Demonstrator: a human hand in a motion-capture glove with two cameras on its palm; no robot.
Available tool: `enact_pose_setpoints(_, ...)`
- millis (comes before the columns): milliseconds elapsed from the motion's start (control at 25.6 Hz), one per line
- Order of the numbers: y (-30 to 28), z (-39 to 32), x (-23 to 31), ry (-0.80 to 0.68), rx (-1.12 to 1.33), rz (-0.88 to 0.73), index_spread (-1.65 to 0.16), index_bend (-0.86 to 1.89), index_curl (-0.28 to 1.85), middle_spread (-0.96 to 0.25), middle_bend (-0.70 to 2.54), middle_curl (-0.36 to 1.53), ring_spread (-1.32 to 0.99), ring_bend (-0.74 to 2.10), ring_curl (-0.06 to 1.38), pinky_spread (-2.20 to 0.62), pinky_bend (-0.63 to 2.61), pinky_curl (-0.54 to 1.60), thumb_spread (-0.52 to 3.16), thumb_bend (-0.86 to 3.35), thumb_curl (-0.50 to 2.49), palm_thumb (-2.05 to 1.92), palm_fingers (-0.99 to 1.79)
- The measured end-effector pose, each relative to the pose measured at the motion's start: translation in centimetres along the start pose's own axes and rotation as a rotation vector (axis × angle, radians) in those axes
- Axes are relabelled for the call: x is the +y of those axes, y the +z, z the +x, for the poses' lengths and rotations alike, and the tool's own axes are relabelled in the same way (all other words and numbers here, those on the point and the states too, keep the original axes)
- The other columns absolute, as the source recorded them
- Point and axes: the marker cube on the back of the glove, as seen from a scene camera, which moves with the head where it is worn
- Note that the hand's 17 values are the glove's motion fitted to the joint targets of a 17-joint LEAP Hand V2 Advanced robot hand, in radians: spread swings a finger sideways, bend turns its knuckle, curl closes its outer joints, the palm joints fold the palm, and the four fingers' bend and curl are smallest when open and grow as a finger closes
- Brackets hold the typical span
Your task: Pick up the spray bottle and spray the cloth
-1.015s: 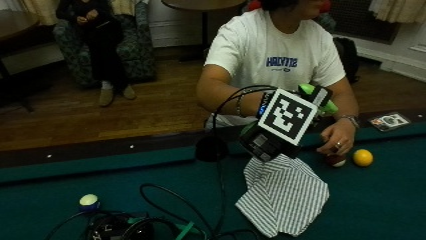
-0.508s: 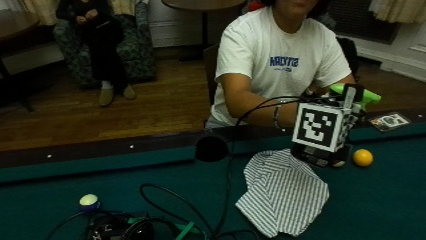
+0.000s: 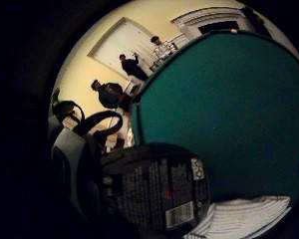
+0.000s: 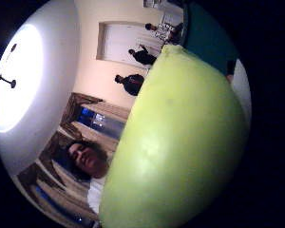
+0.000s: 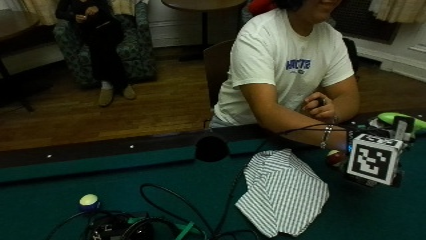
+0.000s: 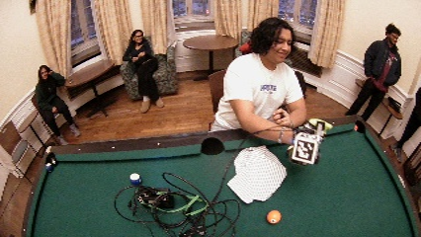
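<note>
In the outside view my gloved right hand (image 5: 354, 134) hangs over the green felt just right of the striped cloth (image 5: 283, 192), mostly hidden behind its gear. It grips the spray bottle, whose lime-green head (image 5: 397, 122) sticks out above the hand. The little finger side palm view has the bottle's dark labelled body (image 3: 154, 191) close against the palm, with the cloth (image 3: 246, 216) lying beside it on the felt. The green spray head (image 4: 175, 142) fills the thumb side view. In the wide view the hand (image 6: 308, 133) sits beside the cloth (image 6: 258, 174).
A red ball (image 5: 335, 157) lies by the rail near my wrist. The bare left hand (image 5: 319, 104) rests at the chest. An orange ball (image 6: 273, 217), a blue-and-white ball (image 6: 135, 178) and a tangle of cables (image 6: 178, 205) lie on the pool table (image 6: 342, 197).
The hand with the bottle has moved right and down, from above the cloth's upper edge to the felt beside its right side. The cloth has not moved.
</note>
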Motion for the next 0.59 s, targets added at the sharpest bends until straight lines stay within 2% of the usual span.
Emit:
enact_pose_setpoints(234,4.1,4.7,-2.3,0.027,-0.034,0.045,-0.26,0.32,0.64,-0.18,0.72,0.56,-0.19,0.79,0.5,-0.33,0.43,0.4,0.49,-0.03,0.84,0.92,1.39)
enact_pose_setpoints(586,5.2,6.5,-5.2,-0.018,-0.114,0.113,-0.25,0.34,0.65,-0.18,0.72,0.57,-0.19,0.8,0.5,-0.32,0.43,0.4,0.46,-0.03,0.84,0.92,1.4)
